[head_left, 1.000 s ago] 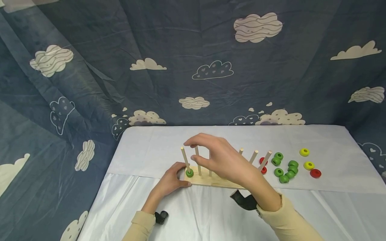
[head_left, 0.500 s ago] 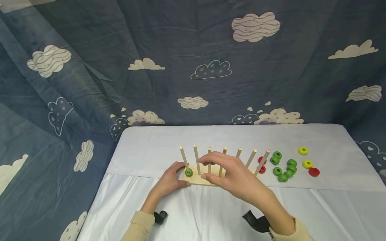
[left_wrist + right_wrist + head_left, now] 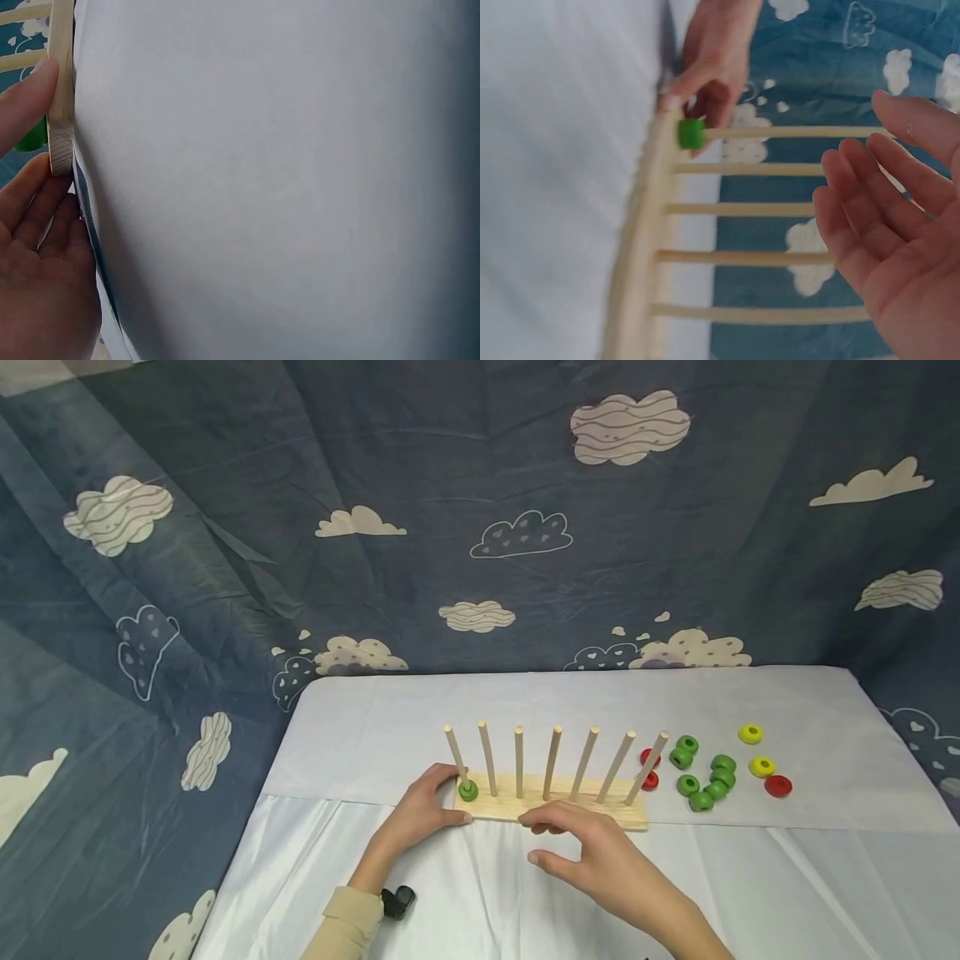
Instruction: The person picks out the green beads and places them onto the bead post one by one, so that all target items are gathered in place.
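Note:
A wooden peg board (image 3: pixel 495 807) with several upright pegs lies on the white cloth. One green bead (image 3: pixel 468 791) sits at the foot of its leftmost peg. My left hand (image 3: pixel 420 807) grips the board's left end, thumb at the front edge and fingers round the back corner; the left wrist view shows the thumb on the wood (image 3: pixel 61 97). In front of the board, my right hand (image 3: pixel 592 853) hovers with thumb and fingers apart, and the right wrist view shows its palm (image 3: pixel 915 247) holding nothing.
Right of the board lie several loose green beads (image 3: pixel 687 785), two yellow beads (image 3: pixel 751 734) and a few red ones (image 3: pixel 778 787). Two of the red beads sit close behind the rightmost peg (image 3: pixel 647 768). A dark cloud-patterned curtain (image 3: pixel 435 568) hangs behind the table.
My right hand has come down from the tops of the left pegs, toward me and to the right, in front of the board. The left hand stays at the board's end.

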`<control>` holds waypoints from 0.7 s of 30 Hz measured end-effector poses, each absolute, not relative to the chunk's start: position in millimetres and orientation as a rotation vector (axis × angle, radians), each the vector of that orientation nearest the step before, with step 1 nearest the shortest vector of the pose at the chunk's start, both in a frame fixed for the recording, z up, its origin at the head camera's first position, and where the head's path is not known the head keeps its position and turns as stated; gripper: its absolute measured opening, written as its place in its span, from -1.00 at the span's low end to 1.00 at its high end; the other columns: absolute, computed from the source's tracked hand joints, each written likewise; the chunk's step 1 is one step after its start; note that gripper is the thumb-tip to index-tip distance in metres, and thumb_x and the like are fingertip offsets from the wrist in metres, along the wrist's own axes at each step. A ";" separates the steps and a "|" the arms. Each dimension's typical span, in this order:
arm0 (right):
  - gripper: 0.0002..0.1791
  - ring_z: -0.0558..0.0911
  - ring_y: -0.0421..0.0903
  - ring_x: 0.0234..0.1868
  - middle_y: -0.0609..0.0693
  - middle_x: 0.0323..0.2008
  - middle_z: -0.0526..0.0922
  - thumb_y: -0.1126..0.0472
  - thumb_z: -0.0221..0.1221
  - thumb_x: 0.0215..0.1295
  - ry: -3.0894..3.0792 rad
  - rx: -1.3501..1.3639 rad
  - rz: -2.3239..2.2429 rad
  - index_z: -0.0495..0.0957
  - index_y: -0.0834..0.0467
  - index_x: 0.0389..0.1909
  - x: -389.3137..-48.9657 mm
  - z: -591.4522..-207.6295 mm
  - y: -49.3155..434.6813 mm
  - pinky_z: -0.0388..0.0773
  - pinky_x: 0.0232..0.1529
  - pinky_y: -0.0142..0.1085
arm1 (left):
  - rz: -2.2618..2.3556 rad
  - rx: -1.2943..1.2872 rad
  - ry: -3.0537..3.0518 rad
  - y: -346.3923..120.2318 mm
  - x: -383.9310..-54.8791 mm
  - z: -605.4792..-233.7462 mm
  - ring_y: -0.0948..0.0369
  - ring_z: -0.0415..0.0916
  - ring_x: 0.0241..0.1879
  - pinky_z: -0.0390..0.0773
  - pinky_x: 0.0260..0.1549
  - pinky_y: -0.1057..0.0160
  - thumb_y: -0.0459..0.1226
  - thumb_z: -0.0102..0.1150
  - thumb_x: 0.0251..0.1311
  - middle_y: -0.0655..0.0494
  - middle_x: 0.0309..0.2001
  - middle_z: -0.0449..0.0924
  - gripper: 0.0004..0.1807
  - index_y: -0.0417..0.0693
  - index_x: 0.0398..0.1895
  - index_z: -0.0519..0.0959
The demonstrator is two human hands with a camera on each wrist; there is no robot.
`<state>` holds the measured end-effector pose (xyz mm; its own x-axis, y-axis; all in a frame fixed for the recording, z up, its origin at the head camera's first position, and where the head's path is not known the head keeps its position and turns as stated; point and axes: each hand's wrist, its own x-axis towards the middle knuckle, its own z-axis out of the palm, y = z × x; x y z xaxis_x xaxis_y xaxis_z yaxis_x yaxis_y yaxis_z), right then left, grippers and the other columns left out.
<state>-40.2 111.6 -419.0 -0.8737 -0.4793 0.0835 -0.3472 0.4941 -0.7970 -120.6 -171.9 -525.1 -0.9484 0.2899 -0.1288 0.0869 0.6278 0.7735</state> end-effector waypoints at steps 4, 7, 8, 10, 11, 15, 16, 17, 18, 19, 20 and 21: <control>-0.62 0.61 -0.21 -0.07 -0.39 -0.06 0.59 0.14 0.38 0.20 2.591 -0.608 -1.324 0.58 -0.20 0.02 -33.8 -431.6 124.1 0.61 -0.05 -0.18 | 1.229 0.310 2.603 -171.9 -120.6 -525.1 0.06 0.22 0.38 0.18 0.36 -0.02 -0.18 0.55 -0.07 0.15 0.24 0.43 -0.25 0.02 0.26 0.47; -0.64 0.62 -0.19 -0.10 -0.36 -0.09 0.60 0.16 0.37 0.20 2.630 -0.555 -1.338 0.58 -0.17 0.00 -29.4 -440.6 137.3 0.61 -0.08 -0.21 | 1.231 0.312 2.598 -171.7 -120.2 -524.7 0.05 0.22 0.38 0.18 0.36 -0.02 -0.18 0.55 -0.07 0.14 0.24 0.43 -0.25 0.02 0.26 0.46; -0.64 0.63 -0.18 -0.11 -0.35 -0.10 0.61 0.18 0.38 0.20 2.652 -0.533 -1.339 0.59 -0.17 0.00 -28.0 -443.3 141.8 0.62 -0.09 -0.21 | 1.230 0.311 2.599 -171.8 -120.0 -524.5 0.05 0.22 0.38 0.18 0.36 -0.03 -0.18 0.55 -0.07 0.14 0.24 0.43 -0.25 0.01 0.26 0.46; -0.63 0.63 -0.19 -0.14 -0.35 -0.13 0.61 0.20 0.39 0.18 2.699 -0.481 -1.336 0.58 -0.16 -0.01 -25.6 -448.9 151.4 0.62 -0.10 -0.22 | 1.220 0.310 2.606 -171.8 -119.6 -523.8 0.05 0.22 0.38 0.18 0.36 -0.03 -0.17 0.55 -0.07 0.13 0.24 0.43 -0.25 0.01 0.26 0.46; -0.63 0.63 -0.20 -0.15 -0.34 -0.14 0.61 0.21 0.39 0.18 2.724 -0.464 -1.336 0.59 -0.14 -0.01 -24.7 -451.8 156.4 0.62 -0.11 -0.22 | 1.214 0.312 2.611 -171.8 -119.6 -523.6 0.05 0.22 0.38 0.19 0.36 -0.03 -0.17 0.55 -0.07 0.13 0.24 0.44 -0.25 0.01 0.26 0.47; -0.62 0.63 -0.24 -0.18 -0.26 -0.15 0.64 0.24 0.39 0.17 2.783 -0.291 -1.289 0.60 -0.07 0.01 -22.8 -462.7 176.1 0.63 -0.11 -0.19 | 1.200 0.327 2.624 -172.8 -120.7 -524.7 0.06 0.24 0.37 0.21 0.35 -0.01 -0.16 0.55 -0.07 0.14 0.23 0.44 -0.26 0.02 0.25 0.47; -0.62 0.63 -0.24 -0.18 -0.22 -0.14 0.65 0.24 0.39 0.17 2.791 -0.247 -1.274 0.60 -0.05 0.01 -22.4 -464.9 180.9 0.64 -0.10 -0.17 | 1.202 0.330 2.624 -173.0 -121.1 -525.6 0.07 0.24 0.36 0.21 0.35 -0.01 -0.16 0.55 -0.07 0.15 0.22 0.44 -0.26 0.02 0.25 0.47; -0.62 0.63 -0.23 -0.18 -0.18 -0.14 0.66 0.25 0.38 0.18 2.800 -0.209 -1.265 0.61 -0.01 0.02 -21.9 -467.1 185.7 0.64 -0.10 -0.16 | 1.200 0.332 2.625 -173.1 -121.5 -526.5 0.07 0.24 0.36 0.21 0.35 -0.01 -0.16 0.55 -0.07 0.15 0.22 0.44 -0.26 0.02 0.25 0.47; -0.62 0.63 -0.22 -0.18 -0.15 -0.14 0.67 0.26 0.38 0.18 2.803 -0.158 -1.246 0.60 0.01 0.03 -21.2 -468.7 190.2 0.64 -0.09 -0.14 | 1.198 0.331 2.625 -173.2 -121.8 -527.4 0.07 0.24 0.36 0.21 0.35 0.00 -0.16 0.55 -0.07 0.15 0.22 0.44 -0.26 0.03 0.25 0.47; -0.62 0.63 -0.21 -0.19 -0.13 -0.14 0.67 0.27 0.37 0.19 2.806 -0.111 -1.228 0.60 0.03 0.04 -20.3 -469.8 194.3 0.64 -0.09 -0.13 | 1.196 0.330 2.624 -173.3 -121.9 -528.0 0.07 0.24 0.36 0.20 0.35 0.00 -0.16 0.55 -0.07 0.16 0.23 0.44 -0.26 0.03 0.25 0.47; -0.62 0.64 -0.18 -0.18 -0.10 -0.13 0.67 0.27 0.36 0.20 2.811 -0.079 -1.219 0.60 0.06 0.05 -19.0 -471.5 198.5 0.64 -0.09 -0.10 | 1.193 0.327 2.623 -173.2 -121.8 -528.6 0.07 0.24 0.37 0.20 0.35 0.00 -0.16 0.55 -0.07 0.15 0.23 0.44 -0.26 0.03 0.25 0.47; -0.62 0.64 -0.15 -0.18 -0.08 -0.12 0.68 0.27 0.35 0.21 2.815 -0.048 -1.204 0.60 0.07 0.06 -17.7 -472.9 202.8 0.64 -0.09 -0.09 | 1.191 0.322 2.622 -173.2 -121.7 -528.9 0.07 0.24 0.37 0.20 0.36 -0.01 -0.16 0.55 -0.07 0.15 0.23 0.44 -0.25 0.04 0.26 0.47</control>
<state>-17.7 202.8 -472.9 -0.9963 -0.0600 -0.0610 0.0027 0.6908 -0.7231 -121.7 -173.2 -528.9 -0.9462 0.2972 -0.1281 0.0991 0.6428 0.7596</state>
